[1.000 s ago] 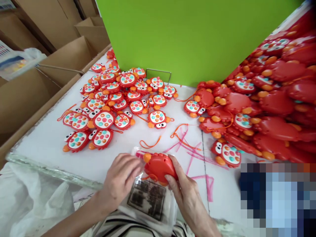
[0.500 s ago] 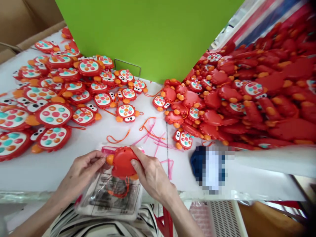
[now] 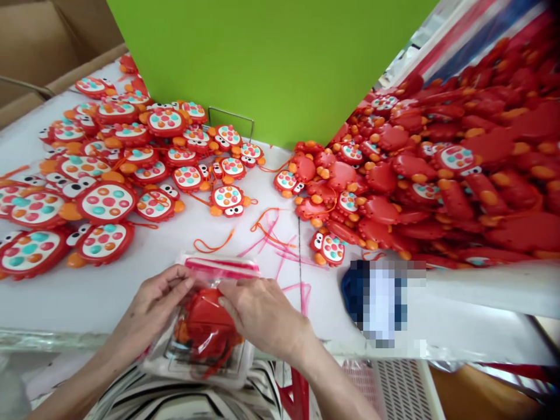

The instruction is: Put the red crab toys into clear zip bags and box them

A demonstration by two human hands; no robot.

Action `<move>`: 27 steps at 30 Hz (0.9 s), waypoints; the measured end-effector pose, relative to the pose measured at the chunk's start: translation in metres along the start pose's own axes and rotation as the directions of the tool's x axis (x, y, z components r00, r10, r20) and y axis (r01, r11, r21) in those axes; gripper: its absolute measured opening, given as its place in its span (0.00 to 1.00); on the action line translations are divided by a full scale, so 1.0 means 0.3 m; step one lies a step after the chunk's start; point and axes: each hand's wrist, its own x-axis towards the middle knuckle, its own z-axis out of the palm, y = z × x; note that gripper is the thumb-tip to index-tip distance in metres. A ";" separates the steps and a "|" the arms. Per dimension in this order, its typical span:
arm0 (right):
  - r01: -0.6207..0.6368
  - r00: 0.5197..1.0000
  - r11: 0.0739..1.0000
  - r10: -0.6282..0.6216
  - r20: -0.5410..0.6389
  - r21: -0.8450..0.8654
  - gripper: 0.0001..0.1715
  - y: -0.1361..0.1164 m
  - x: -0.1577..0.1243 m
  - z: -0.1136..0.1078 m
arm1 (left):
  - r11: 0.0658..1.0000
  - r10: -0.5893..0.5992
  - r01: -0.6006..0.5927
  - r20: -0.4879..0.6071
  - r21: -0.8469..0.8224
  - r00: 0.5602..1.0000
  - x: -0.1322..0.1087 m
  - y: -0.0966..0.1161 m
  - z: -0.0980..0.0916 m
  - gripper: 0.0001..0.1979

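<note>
A red crab toy [image 3: 205, 318] with orange claws and an orange cord lies face down inside a clear zip bag [image 3: 245, 361] with a pink closure strip. The bag rests over the table's front edge, its mouth towards the far side. On the left of the mouth, my left hand [image 3: 160, 297] pinches the bag's edge between thumb and fingers. My right hand [image 3: 265, 312] is at the mouth on the other side, thumb and fingers closed at the toy's upper end; its fingertips are partly hidden.
Crab toys [image 3: 107, 201] with dotted white faces spread over the table's left. A large heap of red toys [image 3: 394, 186] fills the right. A green panel [image 3: 271, 64] stands behind. Pink strips [image 3: 280, 251] and a loose orange cord [image 3: 214, 242] lie ahead; a dark blue item [image 3: 354, 291], partly blurred out, sits right.
The crab toy has gone from above the bag down into it, cord included. My right hand has followed it to the bag's mouth. My left hand stays at the left edge.
</note>
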 end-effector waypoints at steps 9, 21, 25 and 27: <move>0.121 0.973 0.955 -0.060 -0.225 0.271 0.05 -0.013 0.037 0.059 | 0.998 0.048 -0.051 -0.077 -0.036 0.996 0.001 0.005 -0.027 0.14; 0.043 0.969 0.860 0.087 -0.230 0.508 0.05 0.008 0.054 0.109 | 0.997 0.019 -0.023 -0.059 -0.070 0.998 0.005 0.025 -0.016 0.14; 0.051 0.928 0.898 0.119 -0.352 0.436 0.06 -0.011 0.089 0.127 | 0.998 0.061 -0.061 0.032 -0.005 0.998 0.005 0.042 -0.025 0.14; 0.084 0.913 0.927 0.075 -0.401 0.365 0.07 -0.032 0.119 0.131 | 0.990 0.126 -0.127 0.024 0.068 0.992 0.004 0.046 -0.029 0.13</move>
